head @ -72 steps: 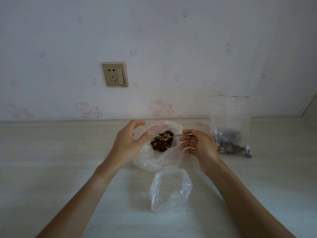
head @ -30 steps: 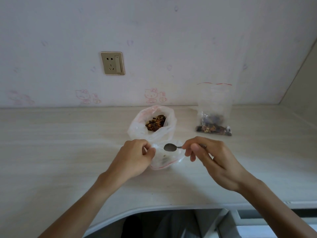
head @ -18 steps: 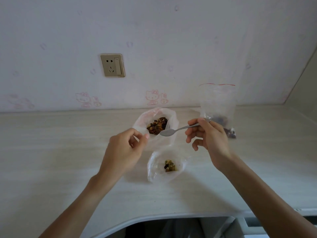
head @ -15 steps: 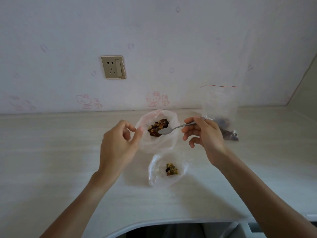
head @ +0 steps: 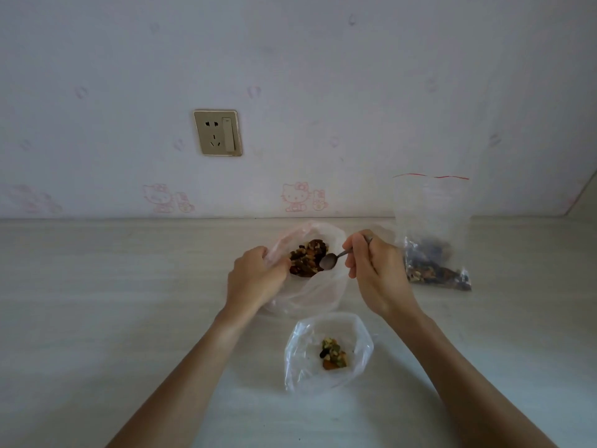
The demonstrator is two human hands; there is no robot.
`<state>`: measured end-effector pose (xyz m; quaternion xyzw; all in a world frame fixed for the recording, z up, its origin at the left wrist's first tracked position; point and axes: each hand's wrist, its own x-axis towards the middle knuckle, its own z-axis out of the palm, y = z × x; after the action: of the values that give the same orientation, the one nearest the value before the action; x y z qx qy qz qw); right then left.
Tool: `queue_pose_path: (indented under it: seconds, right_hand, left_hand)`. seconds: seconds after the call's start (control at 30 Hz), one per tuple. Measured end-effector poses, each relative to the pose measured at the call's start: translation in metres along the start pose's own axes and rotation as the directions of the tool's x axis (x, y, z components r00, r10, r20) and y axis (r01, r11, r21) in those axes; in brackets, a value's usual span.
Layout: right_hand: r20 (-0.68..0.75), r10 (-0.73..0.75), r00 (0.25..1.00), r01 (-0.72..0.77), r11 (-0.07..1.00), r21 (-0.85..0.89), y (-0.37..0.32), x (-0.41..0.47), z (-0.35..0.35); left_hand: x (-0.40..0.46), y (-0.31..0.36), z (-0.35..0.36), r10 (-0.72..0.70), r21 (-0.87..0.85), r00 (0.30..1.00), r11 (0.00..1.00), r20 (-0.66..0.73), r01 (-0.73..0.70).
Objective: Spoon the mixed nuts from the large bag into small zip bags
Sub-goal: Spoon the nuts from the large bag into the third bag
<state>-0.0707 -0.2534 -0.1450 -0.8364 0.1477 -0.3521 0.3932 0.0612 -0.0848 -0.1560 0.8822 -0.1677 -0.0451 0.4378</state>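
The large clear bag (head: 310, 292) of mixed nuts (head: 305, 257) sits open in the middle of the table. My left hand (head: 255, 279) grips its left rim. My right hand (head: 374, 273) holds a metal spoon (head: 332, 258) by the handle, the empty bowl at the edge of the nut pile. Nearer to me lies a small open zip bag (head: 326, 350) with a little heap of nuts (head: 333, 354) inside.
Another zip bag (head: 433, 234) with a red seal strip and nuts at its bottom leans against the wall at the right. A wall socket (head: 218, 132) is up on the wall. The pale wooden table (head: 113, 302) stretches left and right.
My left hand let go of the small bag and took the large bag's rim. The spoon, emptied into the small bag, moved back up to the nuts in the large bag.
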Motion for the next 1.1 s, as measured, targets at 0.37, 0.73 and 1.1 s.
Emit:
queue_pose_path:
  seconds: [0.37, 0.73, 1.1]
  right_hand:
    - [-0.098, 0.020, 0.995, -0.018, 1.000, 0.019, 0.003, 0.001, 0.009]
    - [0.190, 0.506, 0.842, -0.528, 0.695, 0.488, 0.003, 0.002, 0.012]
    - [0.325, 0.554, 0.767, -0.609, 0.469, 0.640, 0.012, 0.006, 0.005]
  left_hand:
    - [-0.002, -0.009, 0.018, 0.113, -0.322, 0.978, 0.932, -0.176, -0.166]
    - [0.000, -0.008, 0.024, 0.122, -0.417, 0.990, 0.898, -0.068, -0.140]
    - [0.003, -0.010, 0.013, 0.036, -0.522, 0.999, 0.853, -0.002, -0.031]
